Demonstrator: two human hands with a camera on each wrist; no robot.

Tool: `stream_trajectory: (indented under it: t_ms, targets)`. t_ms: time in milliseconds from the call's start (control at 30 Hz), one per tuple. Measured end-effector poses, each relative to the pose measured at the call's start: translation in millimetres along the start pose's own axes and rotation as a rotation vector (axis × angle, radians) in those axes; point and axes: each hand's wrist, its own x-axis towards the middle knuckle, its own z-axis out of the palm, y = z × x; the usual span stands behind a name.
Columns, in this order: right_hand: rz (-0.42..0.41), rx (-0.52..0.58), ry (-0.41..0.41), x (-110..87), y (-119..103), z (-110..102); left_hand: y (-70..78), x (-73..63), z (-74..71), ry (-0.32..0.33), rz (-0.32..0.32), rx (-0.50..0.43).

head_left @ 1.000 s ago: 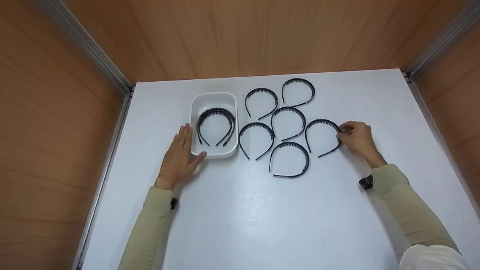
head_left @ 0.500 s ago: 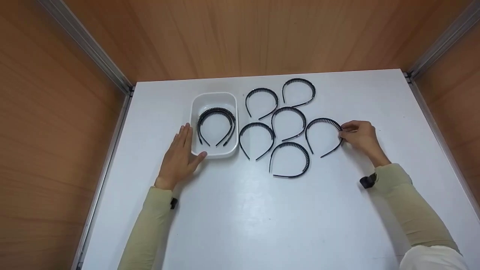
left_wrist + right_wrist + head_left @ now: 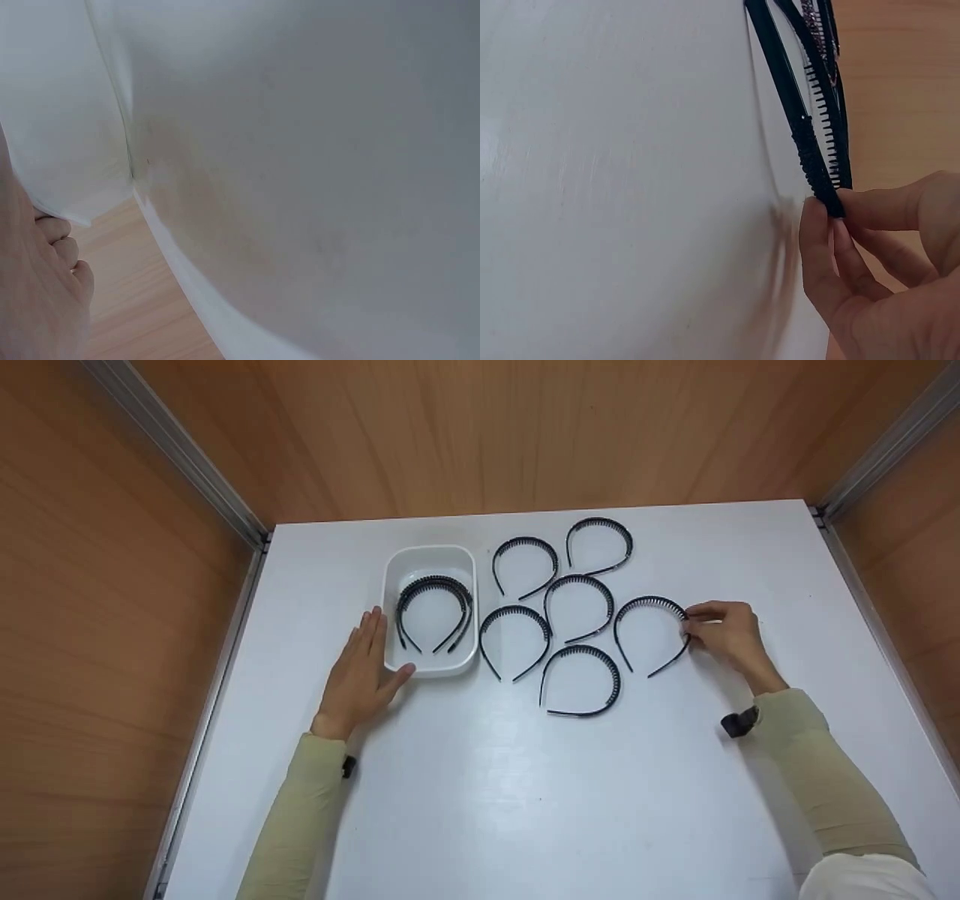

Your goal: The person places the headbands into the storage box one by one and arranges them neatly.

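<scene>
My right hand (image 3: 726,636) pinches a black toothed headband (image 3: 651,601) by its right side, between thumb and fingers. In the right wrist view the fingertips (image 3: 815,214) close on the band just past its beaded stretch. My left hand (image 3: 354,682) lies with straight fingers along the left wall of a white plastic tub (image 3: 439,669), the thumb at its front corner. Inside the tub lie several nested black headbands (image 3: 433,581). Only the edge of the left hand (image 3: 37,277) and the tub's pale wall (image 3: 60,97) show in the left wrist view.
Between the tub and my right hand, several headbands lie loose on the white table (image 3: 480,810), among them the front one (image 3: 616,682) and the far one (image 3: 598,521). Wooden panels (image 3: 480,435) with metal corner rails (image 3: 176,450) enclose the table on three sides.
My right hand has shifted slightly to the right with the pinched headband, widening its gap from the neighbouring ones. The left hand and tub have stayed in place.
</scene>
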Motion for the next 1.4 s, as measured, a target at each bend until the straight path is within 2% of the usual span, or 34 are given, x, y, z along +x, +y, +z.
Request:
stream_trajectory:
  t_ms: [133, 367, 567, 800, 1067, 1400]
  targets:
    - [-0.004, -0.007, 0.006, 0.2, -1, -4, -0.9, -0.1, 1.1, 0.012, 0.007, -0.002]
    - [-0.017, 0.074, -0.01, 2.1, -4, -7, -0.5, -0.2, 0.0, -0.017, -0.009, 0.004]
    - [-0.035, 0.14, -0.015, 0.0, -12, -6, -0.3, -1.7, -0.5, -0.007, 0.003, 0.016]
    - [-0.064, 0.176, -0.025, -1.0, -22, -4, -0.5, -0.7, -0.9, -0.028, -0.005, 0.041]
    - [-0.07, 0.215, -0.031, -0.4, -36, 0, 2.1, 4.4, -4.5, -0.064, -0.034, 0.07]
    - [-0.08, 0.275, -0.05, 4.4, -48, 11, 3.0, 3.1, -4.6, -0.052, -0.026, 0.065]
